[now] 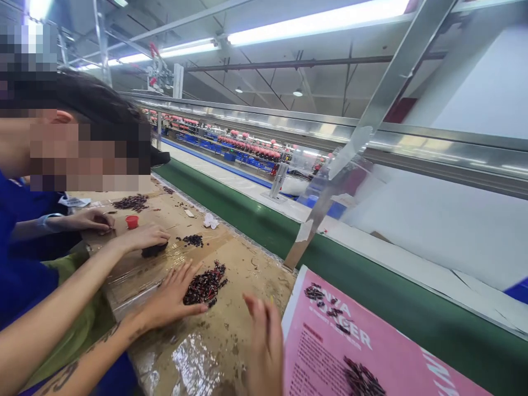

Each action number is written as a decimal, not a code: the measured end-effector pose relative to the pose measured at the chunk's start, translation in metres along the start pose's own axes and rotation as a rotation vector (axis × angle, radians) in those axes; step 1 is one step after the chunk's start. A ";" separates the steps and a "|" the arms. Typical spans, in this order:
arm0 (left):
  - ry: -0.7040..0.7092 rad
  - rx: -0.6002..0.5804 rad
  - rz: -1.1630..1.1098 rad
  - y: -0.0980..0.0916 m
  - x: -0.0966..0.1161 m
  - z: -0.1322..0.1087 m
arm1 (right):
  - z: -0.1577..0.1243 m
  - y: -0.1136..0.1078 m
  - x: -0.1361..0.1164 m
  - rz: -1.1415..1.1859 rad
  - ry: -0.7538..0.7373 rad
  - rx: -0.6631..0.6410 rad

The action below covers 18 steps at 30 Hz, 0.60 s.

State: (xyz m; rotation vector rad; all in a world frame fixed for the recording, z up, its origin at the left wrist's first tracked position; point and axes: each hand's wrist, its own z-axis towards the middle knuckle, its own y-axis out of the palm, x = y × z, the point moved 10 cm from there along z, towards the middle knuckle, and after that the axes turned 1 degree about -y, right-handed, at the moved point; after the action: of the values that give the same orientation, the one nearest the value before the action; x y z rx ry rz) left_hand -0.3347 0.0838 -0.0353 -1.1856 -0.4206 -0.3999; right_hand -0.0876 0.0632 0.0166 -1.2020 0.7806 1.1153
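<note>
My left hand (177, 291), on a tattooed forearm, spreads its fingers beside a pile of small black and dark-red pieces (206, 283). Its thumb and fingertips reach the pile's near edge; I cannot tell what the pieces are. My right hand (264, 344) is raised at the bottom middle, between that pile and a pink printed sheet (313, 344). Its fingers are stretched upward, somewhat blurred, with nothing clearly held. Similar dark pieces lie on the sheet in a small scatter (314, 291) and a larger heap (363, 378).
A co-worker in blue leans in from the left, one hand (144, 237) over a black clump (154, 249). Along the cardboard-covered table (243, 275) lie a red cup (132, 221), black bits (193, 240) and crumpled white paper (210, 220). Behind runs a green belt (247, 206), crossed by a slanted metal post (322, 206).
</note>
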 end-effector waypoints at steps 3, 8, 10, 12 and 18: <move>0.057 -0.016 0.027 0.010 0.007 -0.004 | 0.076 0.062 0.011 -0.055 0.031 -0.112; 0.143 0.022 -0.011 0.024 0.016 0.002 | 0.130 0.124 0.028 -0.168 -0.046 -0.298; 0.151 0.051 -0.034 0.026 0.010 0.006 | 0.126 0.138 0.030 -0.185 -0.099 -0.349; 0.145 0.082 -0.057 0.030 0.002 0.009 | 0.116 0.145 0.031 -0.181 -0.139 -0.369; 0.089 0.186 -0.153 0.037 -0.011 0.017 | 0.089 0.141 0.033 -0.160 -0.067 -0.228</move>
State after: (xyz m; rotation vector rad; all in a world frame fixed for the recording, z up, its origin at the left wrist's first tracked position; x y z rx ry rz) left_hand -0.3275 0.1126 -0.0652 -0.9544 -0.4629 -0.5324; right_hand -0.2193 0.1557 -0.0382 -1.3846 0.5062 1.1264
